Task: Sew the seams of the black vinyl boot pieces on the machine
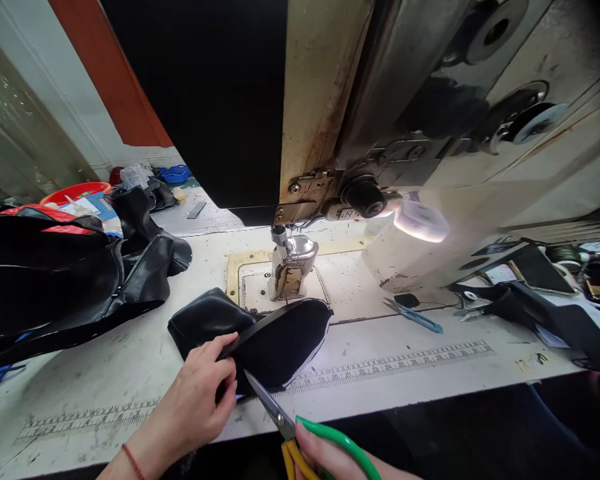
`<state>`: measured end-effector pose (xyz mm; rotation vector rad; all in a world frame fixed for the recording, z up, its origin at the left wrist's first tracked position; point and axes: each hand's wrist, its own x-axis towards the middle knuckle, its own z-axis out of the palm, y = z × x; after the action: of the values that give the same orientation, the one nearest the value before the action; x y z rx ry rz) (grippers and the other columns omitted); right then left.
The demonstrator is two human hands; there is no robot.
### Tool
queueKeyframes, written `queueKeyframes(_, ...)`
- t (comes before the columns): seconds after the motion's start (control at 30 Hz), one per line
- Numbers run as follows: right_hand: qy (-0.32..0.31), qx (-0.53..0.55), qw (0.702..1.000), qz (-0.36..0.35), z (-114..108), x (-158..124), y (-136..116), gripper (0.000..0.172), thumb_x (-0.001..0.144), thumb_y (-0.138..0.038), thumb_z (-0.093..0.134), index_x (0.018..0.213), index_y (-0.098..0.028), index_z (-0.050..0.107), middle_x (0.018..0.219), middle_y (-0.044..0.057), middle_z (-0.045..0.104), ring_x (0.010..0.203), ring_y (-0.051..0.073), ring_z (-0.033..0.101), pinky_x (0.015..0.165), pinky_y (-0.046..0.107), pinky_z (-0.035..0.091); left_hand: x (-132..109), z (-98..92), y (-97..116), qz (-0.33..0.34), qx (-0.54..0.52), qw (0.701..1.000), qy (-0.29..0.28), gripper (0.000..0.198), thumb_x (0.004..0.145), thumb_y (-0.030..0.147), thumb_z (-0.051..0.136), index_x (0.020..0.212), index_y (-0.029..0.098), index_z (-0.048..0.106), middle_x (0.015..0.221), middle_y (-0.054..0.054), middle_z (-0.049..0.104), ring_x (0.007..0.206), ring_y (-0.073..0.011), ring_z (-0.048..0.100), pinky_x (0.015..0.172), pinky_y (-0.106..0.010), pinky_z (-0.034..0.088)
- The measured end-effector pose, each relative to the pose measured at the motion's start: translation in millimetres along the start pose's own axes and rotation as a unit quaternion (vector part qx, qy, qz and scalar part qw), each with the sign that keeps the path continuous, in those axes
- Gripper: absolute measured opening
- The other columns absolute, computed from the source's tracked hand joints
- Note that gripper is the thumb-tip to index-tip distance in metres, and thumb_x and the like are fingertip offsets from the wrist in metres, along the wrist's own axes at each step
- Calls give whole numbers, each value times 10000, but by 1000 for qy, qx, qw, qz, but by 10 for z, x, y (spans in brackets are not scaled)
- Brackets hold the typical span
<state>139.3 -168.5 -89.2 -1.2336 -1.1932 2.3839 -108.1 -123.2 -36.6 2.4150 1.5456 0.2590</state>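
A black leather piece (285, 343) with a dark fabric inner side lies on the white table in front of the sewing machine post. My left hand (205, 387) is closed on its left part, fingers pinching the material. Scissors (280, 420) with green and yellow handles are in my right hand (325, 453), at the lower middle. Their blades point up and left, with the tips beside the lower edge of the piece, near my left fingers. The blades look together.
The sewing machine post (290, 270) stands behind the piece, under the machine head. Black leather boot parts (80, 273) are heaped at the left. Blue snips (415, 315) lie to the right, near a printed ruler (395, 363). A red basin (75, 193) sits at the back left.
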Motion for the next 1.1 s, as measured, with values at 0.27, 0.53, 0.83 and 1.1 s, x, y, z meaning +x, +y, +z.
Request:
queueKeyframes(0.27,-1,140,990,9,28,225,427,792,883,-808,263,414,-182,385,434,-11,361,451,75,379,444,185,250,62,212,97,4,118,989,85,295,842,91,620,1076,246,711,1269,-147,627,1049,-311,642,827,-499,520)
queueKeyframes(0.53,-156,246,956,32,15,358,418,1082,829,-797,-141,468,-111,613,292,-4,336,237,62,282,321,250,37,130,95,251,-59,138,989,12,381,810,47,661,1098,286,732,1355,-146,596,1114,-311,627,864,-501,501)
queueKeyframes(0.83,-159,289,942,-63,16,243,351,914,869,-831,176,377,-147,531,265,-31,289,266,35,289,349,181,135,285,37,295,-108,115,987,-36,249,838,148,661,995,317,757,1346,-112,582,1107,-326,618,854,-492,489)
queueKeyframes(1.1,4,153,988,-8,-44,87,293,885,918,-765,251,404,-119,568,362,-3,368,361,50,361,408,161,219,406,65,393,-133,134,981,-43,199,857,170,634,837,295,787,1283,-121,620,1076,-339,620,841,-513,466)
